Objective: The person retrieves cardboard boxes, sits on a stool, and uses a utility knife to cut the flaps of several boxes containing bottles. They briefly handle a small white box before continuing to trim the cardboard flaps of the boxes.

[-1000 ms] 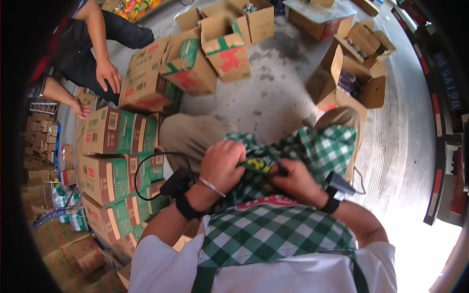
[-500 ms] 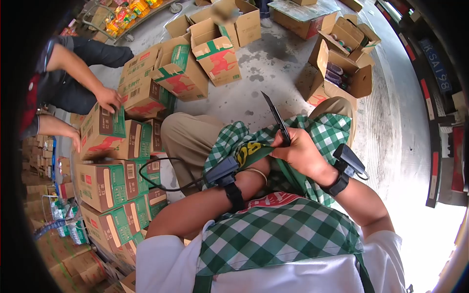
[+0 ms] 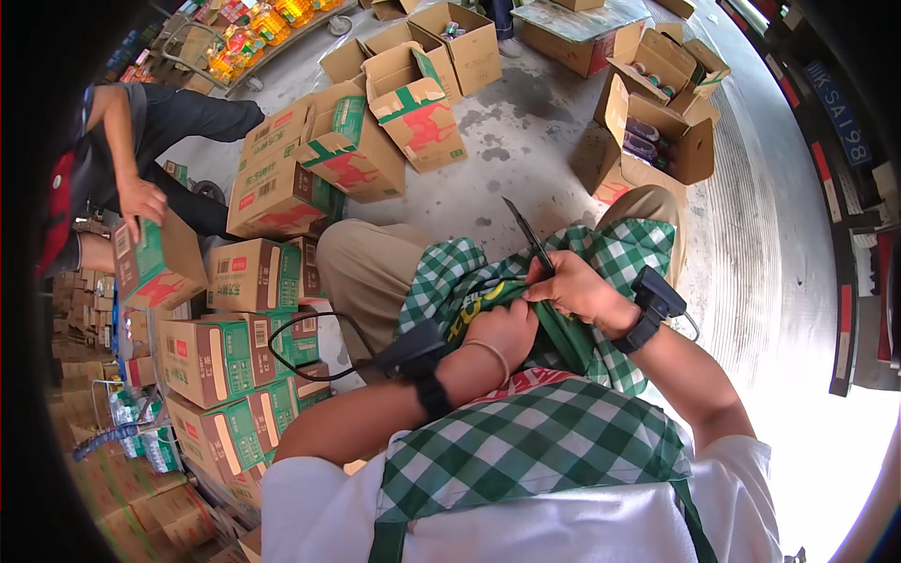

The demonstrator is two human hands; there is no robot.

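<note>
A black utility knife (image 3: 528, 233) sticks up out of my right hand (image 3: 587, 298), its blade bare and pointing up and left. My right fingers are closed round its handle and also touch the green cloth below. Just left of it, my left hand (image 3: 499, 336) is closed in a fist at the fold of the green checked apron (image 3: 638, 253) on my lap, seeming to grip the cloth; its fingertips are partly hidden. The two hands nearly touch. Yellow lettering on the cloth shows beside my left hand.
Stacked cartons (image 3: 202, 361) stand to my left, where a co-worker's hand (image 3: 143, 202) holds a carton (image 3: 160, 263). Opened cartons (image 3: 413, 113) stand ahead. An open box of bottles (image 3: 657, 141) is at the right front. A black cable (image 3: 282, 328) loops from my left wrist device.
My left hand has come out from under the apron cloth and is now a visible fist near my right. The knife has dipped slightly. The co-worker has pulled a carton left, off the stack.
</note>
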